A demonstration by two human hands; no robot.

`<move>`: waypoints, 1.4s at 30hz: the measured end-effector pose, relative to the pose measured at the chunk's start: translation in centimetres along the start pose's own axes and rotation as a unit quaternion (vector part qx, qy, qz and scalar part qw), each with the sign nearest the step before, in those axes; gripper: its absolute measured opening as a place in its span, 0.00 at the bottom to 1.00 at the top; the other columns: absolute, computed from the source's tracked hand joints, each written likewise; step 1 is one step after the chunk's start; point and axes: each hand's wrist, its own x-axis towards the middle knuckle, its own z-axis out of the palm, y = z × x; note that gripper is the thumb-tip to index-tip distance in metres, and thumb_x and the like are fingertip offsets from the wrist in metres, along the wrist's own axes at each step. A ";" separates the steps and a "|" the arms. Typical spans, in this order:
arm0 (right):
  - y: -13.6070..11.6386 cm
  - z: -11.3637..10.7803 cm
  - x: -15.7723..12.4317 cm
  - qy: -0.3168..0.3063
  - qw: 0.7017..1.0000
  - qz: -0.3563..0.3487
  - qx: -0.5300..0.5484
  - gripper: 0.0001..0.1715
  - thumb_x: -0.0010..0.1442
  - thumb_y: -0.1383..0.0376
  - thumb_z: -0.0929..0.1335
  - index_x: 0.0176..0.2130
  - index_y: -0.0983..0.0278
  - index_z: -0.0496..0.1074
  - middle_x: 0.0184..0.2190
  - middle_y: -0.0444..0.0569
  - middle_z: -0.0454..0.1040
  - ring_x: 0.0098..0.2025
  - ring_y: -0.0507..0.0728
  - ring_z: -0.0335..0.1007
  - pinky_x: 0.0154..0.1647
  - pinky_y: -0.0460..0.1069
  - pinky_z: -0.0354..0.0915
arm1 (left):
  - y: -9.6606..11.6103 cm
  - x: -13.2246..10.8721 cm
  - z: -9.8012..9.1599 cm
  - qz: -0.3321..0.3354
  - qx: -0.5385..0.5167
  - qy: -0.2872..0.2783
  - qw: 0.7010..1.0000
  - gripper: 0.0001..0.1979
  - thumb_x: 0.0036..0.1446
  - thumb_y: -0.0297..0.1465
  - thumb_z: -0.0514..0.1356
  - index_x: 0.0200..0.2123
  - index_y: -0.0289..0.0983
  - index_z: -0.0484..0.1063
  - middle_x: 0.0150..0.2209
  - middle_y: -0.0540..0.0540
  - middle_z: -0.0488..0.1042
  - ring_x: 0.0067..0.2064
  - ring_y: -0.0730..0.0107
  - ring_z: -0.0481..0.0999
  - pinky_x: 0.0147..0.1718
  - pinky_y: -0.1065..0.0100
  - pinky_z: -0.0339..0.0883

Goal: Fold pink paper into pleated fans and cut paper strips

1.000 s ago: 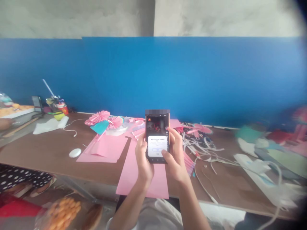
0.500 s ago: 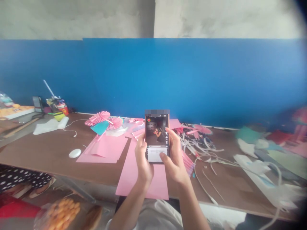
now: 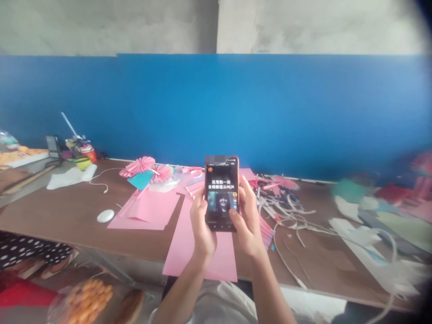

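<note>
Left hand [image 3: 202,230] and right hand [image 3: 249,227] both on one phone [image 3: 222,193]: found the left curled shut round its left edge, thumb up beside the screen, and the right curled shut round its right edge, thumb laid across the lower right of the glass. Held upright, screen toward the camera, above a pink sheet [image 3: 184,252] at the near edge of the table [image 3: 67,216], not touching it. Checked against a second ago: saw a white pop-up box over a dark clip then. Half a second ago, saw that box sunk to a strip at the screen's foot. Now gone, replaced by a black page with two lines of white writing over a small dim picture. Same grip and pose throughout, bar a slight shift of the right thumb. Judged as pop-up dismissed and a fresh clip loaded, so phone use under way and paper work untouched by either hand. Writing: read, with some doubt given small soft characters, as "这鬼魅一笑" over "全程都是尖叫声". Red round badge at top left of screen, unreadable. Elsewhere on table: pink pleated paper fans [image 3: 140,165], teal paper [image 3: 141,179], white strips [image 3: 290,210], red-printed cup [image 3: 88,154] with lettering too small to make out. No brand legible anywhere.
</note>
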 end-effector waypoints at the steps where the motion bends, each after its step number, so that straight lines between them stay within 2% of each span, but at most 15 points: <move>1: 0.0 0.1 0.0 0.002 1.000 0.001 0.008 0.39 0.70 0.55 0.63 0.73 0.51 0.45 0.70 0.53 0.56 0.71 0.68 0.53 0.66 0.68 0.60 | 0.0 0.0 0.0 0.000 0.002 -0.003 1.000 0.18 0.64 0.39 0.56 0.53 0.38 0.75 0.46 0.44 0.79 0.49 0.56 0.78 0.48 0.61 0.72; 7: -0.4 0.1 0.0 -0.009 0.998 0.025 0.061 0.43 0.69 0.55 0.65 0.73 0.52 0.40 0.70 0.55 0.57 0.69 0.67 0.58 0.66 0.67 0.61 | -0.1 0.1 -0.3 0.002 0.006 -0.009 1.000 0.20 0.65 0.39 0.55 0.55 0.39 0.74 0.50 0.43 0.78 0.52 0.55 0.77 0.51 0.60 0.70; 13: -0.6 0.0 0.1 -0.029 0.996 0.034 0.079 0.46 0.67 0.52 0.66 0.73 0.52 0.40 0.71 0.55 0.52 0.72 0.68 0.52 0.69 0.69 0.56 | 0.2 0.2 -0.1 0.000 0.002 -0.022 1.000 0.20 0.65 0.40 0.54 0.55 0.39 0.74 0.51 0.42 0.78 0.53 0.54 0.77 0.51 0.60 0.71; 16: -0.5 0.0 0.1 -0.031 0.997 0.030 0.068 0.45 0.67 0.52 0.66 0.73 0.52 0.41 0.71 0.55 0.53 0.72 0.67 0.51 0.69 0.68 0.56 | 0.2 0.3 -0.2 0.002 0.005 -0.021 1.000 0.20 0.65 0.40 0.55 0.55 0.39 0.74 0.51 0.42 0.79 0.54 0.54 0.77 0.51 0.59 0.71; 19: -0.5 -0.2 -0.1 -0.029 0.999 0.014 0.023 0.39 0.68 0.54 0.66 0.71 0.52 0.48 0.68 0.54 0.56 0.69 0.68 0.55 0.67 0.67 0.59 | 0.1 0.3 -0.3 0.001 0.003 -0.021 1.000 0.20 0.65 0.40 0.55 0.56 0.40 0.74 0.50 0.43 0.79 0.54 0.54 0.77 0.51 0.59 0.71; 22: -0.5 -0.5 -0.1 -0.042 0.998 -0.001 -0.043 0.25 0.68 0.55 0.65 0.63 0.52 0.62 0.62 0.52 0.64 0.64 0.67 0.62 0.64 0.66 0.61 | 0.1 0.2 -0.3 -0.001 -0.005 -0.022 1.000 0.20 0.65 0.40 0.55 0.55 0.40 0.74 0.50 0.42 0.79 0.53 0.54 0.77 0.50 0.59 0.72; 24: -0.5 -0.6 -0.1 -0.052 0.996 -0.003 -0.076 0.22 0.69 0.56 0.63 0.61 0.52 0.65 0.61 0.51 0.66 0.64 0.67 0.62 0.65 0.67 0.60 | 0.1 0.1 -0.3 -0.001 -0.005 -0.021 1.000 0.20 0.65 0.40 0.55 0.55 0.39 0.74 0.50 0.42 0.79 0.53 0.54 0.77 0.50 0.59 0.72; 26: -0.4 -0.5 -0.1 -0.043 0.996 -0.006 -0.084 0.28 0.70 0.56 0.63 0.67 0.51 0.59 0.65 0.51 0.62 0.68 0.68 0.56 0.68 0.68 0.54 | 0.1 0.1 -0.3 -0.001 -0.002 -0.018 1.000 0.20 0.65 0.40 0.55 0.56 0.39 0.74 0.50 0.42 0.79 0.53 0.54 0.77 0.50 0.59 0.72; 29: -0.2 -0.3 -0.1 -0.025 0.998 -0.013 -0.048 0.39 0.70 0.55 0.64 0.73 0.50 0.45 0.72 0.50 0.51 0.73 0.67 0.47 0.71 0.68 0.50 | 0.1 0.1 -0.3 0.002 0.002 -0.015 1.000 0.20 0.65 0.40 0.55 0.55 0.39 0.74 0.51 0.42 0.78 0.53 0.54 0.78 0.50 0.60 0.72; 31: -0.2 -0.2 -0.1 -0.027 0.999 -0.007 -0.017 0.41 0.69 0.54 0.64 0.73 0.50 0.43 0.73 0.50 0.48 0.73 0.68 0.47 0.71 0.69 0.51 | 0.1 0.1 -0.3 0.001 0.000 -0.015 1.000 0.20 0.65 0.39 0.55 0.55 0.39 0.74 0.50 0.42 0.79 0.52 0.54 0.78 0.49 0.60 0.72; 36: -0.5 -0.1 -0.1 -0.039 0.998 0.017 0.039 0.48 0.67 0.51 0.66 0.74 0.51 0.37 0.72 0.54 0.49 0.72 0.69 0.50 0.69 0.71 0.54 | 0.3 0.2 -0.2 -0.013 -0.005 -0.018 1.000 0.20 0.64 0.39 0.55 0.55 0.39 0.74 0.49 0.42 0.80 0.51 0.55 0.79 0.49 0.60 0.72; 39: -0.6 -0.2 -0.2 -0.054 0.997 0.021 0.053 0.49 0.67 0.51 0.67 0.74 0.51 0.38 0.74 0.52 0.45 0.74 0.68 0.46 0.70 0.69 0.53 | 0.4 0.2 -0.1 -0.010 0.001 -0.020 1.000 0.19 0.65 0.38 0.55 0.55 0.38 0.74 0.49 0.42 0.79 0.50 0.55 0.79 0.47 0.61 0.73; 42: -0.4 -0.6 -0.3 -0.070 0.995 0.035 0.065 0.50 0.66 0.51 0.68 0.74 0.51 0.38 0.74 0.51 0.44 0.75 0.68 0.40 0.72 0.70 0.48 | 0.5 0.2 -0.1 -0.006 0.002 -0.019 1.000 0.19 0.65 0.38 0.54 0.54 0.37 0.74 0.49 0.42 0.79 0.49 0.55 0.79 0.46 0.62 0.73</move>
